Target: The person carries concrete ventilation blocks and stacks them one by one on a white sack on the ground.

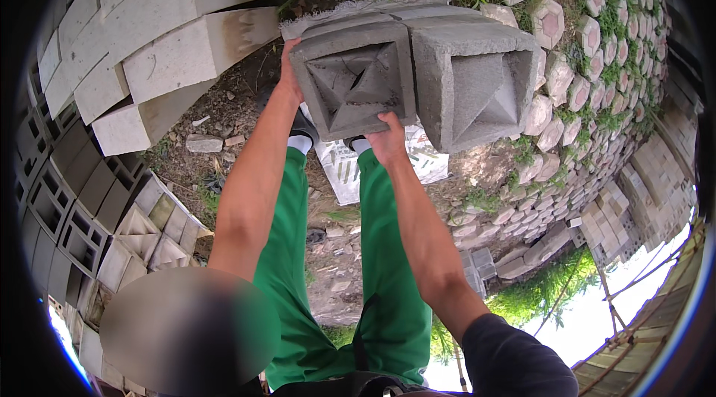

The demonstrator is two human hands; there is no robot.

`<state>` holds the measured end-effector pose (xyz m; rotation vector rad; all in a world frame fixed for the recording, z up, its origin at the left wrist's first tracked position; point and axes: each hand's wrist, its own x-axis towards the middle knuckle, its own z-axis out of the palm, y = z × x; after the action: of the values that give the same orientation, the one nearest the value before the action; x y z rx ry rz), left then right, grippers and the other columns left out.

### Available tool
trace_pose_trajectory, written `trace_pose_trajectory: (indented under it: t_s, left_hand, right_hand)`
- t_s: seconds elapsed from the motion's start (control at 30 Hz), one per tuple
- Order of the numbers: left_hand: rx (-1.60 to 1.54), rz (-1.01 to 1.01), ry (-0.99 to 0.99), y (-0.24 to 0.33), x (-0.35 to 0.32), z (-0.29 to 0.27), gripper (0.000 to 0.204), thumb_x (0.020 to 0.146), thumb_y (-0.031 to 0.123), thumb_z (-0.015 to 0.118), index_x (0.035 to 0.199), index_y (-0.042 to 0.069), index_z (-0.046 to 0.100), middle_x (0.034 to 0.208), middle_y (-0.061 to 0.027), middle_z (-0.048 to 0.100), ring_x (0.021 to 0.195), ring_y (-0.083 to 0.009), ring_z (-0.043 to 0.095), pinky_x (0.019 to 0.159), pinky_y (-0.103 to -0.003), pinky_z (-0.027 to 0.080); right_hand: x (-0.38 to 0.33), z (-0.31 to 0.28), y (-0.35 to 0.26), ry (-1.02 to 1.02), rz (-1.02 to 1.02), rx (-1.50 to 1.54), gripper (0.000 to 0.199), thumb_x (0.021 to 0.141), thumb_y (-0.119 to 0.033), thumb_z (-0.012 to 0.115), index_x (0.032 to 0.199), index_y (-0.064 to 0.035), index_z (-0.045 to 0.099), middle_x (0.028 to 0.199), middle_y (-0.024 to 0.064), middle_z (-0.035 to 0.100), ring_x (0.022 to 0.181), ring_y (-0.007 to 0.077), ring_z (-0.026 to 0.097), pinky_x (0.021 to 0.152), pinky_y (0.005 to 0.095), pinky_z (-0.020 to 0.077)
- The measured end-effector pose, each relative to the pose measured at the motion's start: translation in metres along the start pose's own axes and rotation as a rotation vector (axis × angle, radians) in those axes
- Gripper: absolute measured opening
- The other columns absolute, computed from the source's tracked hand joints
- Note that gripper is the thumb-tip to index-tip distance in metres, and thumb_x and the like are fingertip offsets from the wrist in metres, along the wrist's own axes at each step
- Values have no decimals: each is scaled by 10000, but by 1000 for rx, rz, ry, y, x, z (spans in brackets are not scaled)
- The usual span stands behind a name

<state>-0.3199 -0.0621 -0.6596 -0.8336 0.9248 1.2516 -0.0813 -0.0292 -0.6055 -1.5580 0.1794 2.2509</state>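
A grey concrete ventilation block (333,85) with a square, funnel-shaped recess and a narrow slit in the middle is between my two hands. My left hand (290,75) wraps its left side, fingers partly hidden behind the edge. At its lower right corner my right hand (388,143) grips the near rim, thumb pressed over the top. Touching or nearly touching it on the right is a second concrete block (477,84) with a similar recess. A printed white sack (339,182) lies beneath, in front of my shoes.
Pale solid blocks (171,54) are stacked at the left. Hollow and patterned blocks (82,203) stand farther down that side. Hexagonal pavers (548,23) cover the ground at the right, with grass between them. Brick stacks (660,181) rise at the far right. Rubble (203,143) lies on the soil.
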Motion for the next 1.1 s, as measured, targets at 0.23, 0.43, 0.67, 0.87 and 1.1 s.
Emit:
trace_pose_trajectory:
  t_s: [0.23,0.43,0.67,0.87,1.1]
  left_hand:
    - [22,-11,-10,1,10,-10,696,746,597,473,1216,91,562,1187,-154,591,1038,-337,552,918,-471,420]
    - [26,-7,-34,4,8,-14,699,754,590,445,1215,78,560,1184,-158,594,1030,-341,559,916,-480,424]
    - [98,21,59,4,-4,6,760,729,609,435,1262,77,540,1239,-178,565,1086,-359,538,933,-512,402]
    - [116,-24,66,1,-10,11,743,734,599,405,1233,72,563,1223,-185,575,1057,-361,545,920,-508,407]
    - [89,-73,2,5,-8,11,683,769,584,405,1189,76,585,1185,-155,601,1039,-330,565,918,-472,433]
  right_hand:
    - [1,3,0,11,7,-9,507,765,-52,567,1247,32,435,1250,142,498,1169,322,486,1008,480,383]
    - [2,5,1,-2,2,-48,523,767,-55,574,1261,26,425,1245,155,499,1173,322,486,1014,493,389]
    - [-5,14,-9,-36,56,-33,542,782,-78,565,1272,69,386,1294,192,461,1214,351,460,1039,533,370]
    - [-7,15,-6,46,57,23,559,791,-68,528,1306,63,356,1326,198,432,1245,354,431,1041,526,362]
    - [-4,7,-4,-47,70,53,569,786,-72,532,1311,58,353,1322,192,439,1249,351,427,1054,520,354]
